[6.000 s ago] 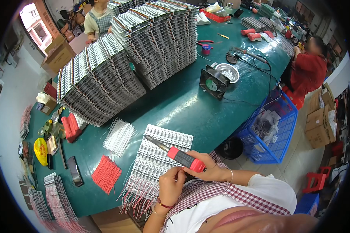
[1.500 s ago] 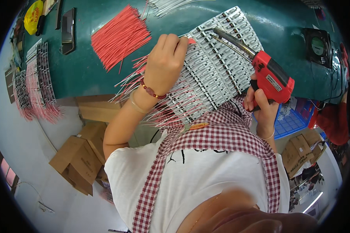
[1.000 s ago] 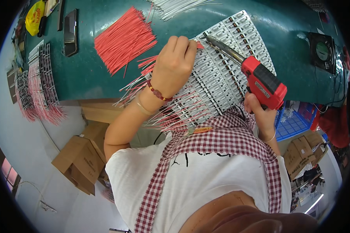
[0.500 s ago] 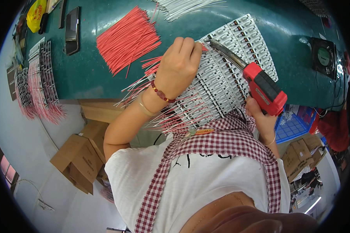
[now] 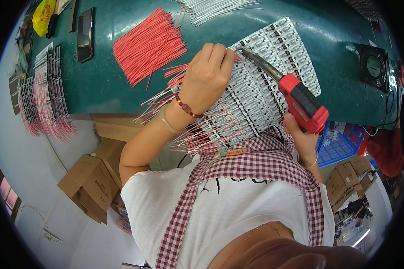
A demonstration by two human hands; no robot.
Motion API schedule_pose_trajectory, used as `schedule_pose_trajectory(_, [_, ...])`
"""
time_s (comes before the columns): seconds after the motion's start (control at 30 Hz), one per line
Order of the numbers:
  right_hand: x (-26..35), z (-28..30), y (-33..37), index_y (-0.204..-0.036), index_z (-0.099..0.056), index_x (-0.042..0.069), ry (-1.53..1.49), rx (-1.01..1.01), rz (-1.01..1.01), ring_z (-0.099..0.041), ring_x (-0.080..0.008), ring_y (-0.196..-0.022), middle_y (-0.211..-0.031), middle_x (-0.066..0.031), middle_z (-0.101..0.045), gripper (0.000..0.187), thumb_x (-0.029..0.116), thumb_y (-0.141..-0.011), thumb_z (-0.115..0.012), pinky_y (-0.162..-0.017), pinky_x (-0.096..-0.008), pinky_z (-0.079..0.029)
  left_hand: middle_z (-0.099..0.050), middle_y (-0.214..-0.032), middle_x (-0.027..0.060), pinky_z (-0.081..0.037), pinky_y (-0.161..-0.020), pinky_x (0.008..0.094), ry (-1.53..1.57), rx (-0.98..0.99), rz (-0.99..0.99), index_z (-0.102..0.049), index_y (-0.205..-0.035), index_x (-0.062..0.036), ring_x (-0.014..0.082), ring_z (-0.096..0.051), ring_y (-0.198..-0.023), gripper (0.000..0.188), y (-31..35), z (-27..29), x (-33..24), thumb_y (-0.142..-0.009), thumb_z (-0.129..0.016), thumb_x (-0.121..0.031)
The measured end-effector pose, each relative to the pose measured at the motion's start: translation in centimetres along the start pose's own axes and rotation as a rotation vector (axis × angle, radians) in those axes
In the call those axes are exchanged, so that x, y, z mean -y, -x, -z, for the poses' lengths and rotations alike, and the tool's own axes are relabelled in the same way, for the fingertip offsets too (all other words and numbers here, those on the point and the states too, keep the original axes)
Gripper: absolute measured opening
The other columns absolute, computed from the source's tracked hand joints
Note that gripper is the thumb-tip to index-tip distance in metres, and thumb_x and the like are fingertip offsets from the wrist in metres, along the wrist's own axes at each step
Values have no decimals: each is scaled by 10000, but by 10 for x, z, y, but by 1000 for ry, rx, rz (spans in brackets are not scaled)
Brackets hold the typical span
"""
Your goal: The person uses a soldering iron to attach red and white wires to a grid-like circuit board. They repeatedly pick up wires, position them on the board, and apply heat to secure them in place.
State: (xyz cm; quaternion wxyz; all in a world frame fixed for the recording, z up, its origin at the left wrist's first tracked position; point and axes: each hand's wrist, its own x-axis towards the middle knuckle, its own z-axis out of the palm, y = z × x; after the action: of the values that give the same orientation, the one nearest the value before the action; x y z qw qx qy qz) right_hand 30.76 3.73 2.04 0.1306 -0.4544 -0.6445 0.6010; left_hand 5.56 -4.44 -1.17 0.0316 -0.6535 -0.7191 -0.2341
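Note:
My right hand [image 5: 301, 136] is closed round the grip of a red and black soldering gun [image 5: 304, 101]. The gun's metal tip reaches the upper left part of a white circuit board panel [image 5: 296, 49], close to my left fingertips. My left hand [image 5: 209, 71] is closed, with red wires [image 5: 177, 71] sticking out on its left side and a bit of red showing at its fingertips. It covers part of the panel's left side. Red and white wires [image 5: 202, 127] hang off the panel's lower left edge. The exact contact at the tip is too small to tell.
A pile of red wires [image 5: 148, 47] and white wires [image 5: 215, 8] lie on the green table [image 5: 107, 96]. A phone [image 5: 85, 36] and wired board panels [image 5: 51, 89] are at left. A small black fan-like device [image 5: 373, 67] and a blue basket [image 5: 334, 145] are at right.
The soldering gun's body has shifted slightly left, while its tip stays at nearly the same spot on the panel. My left hand has barely moved.

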Motion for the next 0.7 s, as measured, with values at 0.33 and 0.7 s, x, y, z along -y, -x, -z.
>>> schedule_pose_trajectory(0.33, [7, -1, 4, -1176, -511, -72, -143, -18, 40, -491, -106, -485, -624, -76, -551, 362, 101, -867, -586, -472, -240, -404, -494, -832, 82, -418, -637, 335, -67, 28, -22, -609, -975, 10, 230, -497, -739, 274, 0, 0, 2, -702, -589, -10])
schedule_pose_trajectory(0.7, [0, 8, 12, -910, -618, 6, -257, 35, -91, -553, -85, -587, -711, -18, -597, 80, 59, -860, -651, -531, -234, -445, -478, -800, 67, -389, -637, 334, -35, 17, -43, -629, -976, 6, 220, -478, -730, 270, 6, -3, -12, -709, -597, -21])
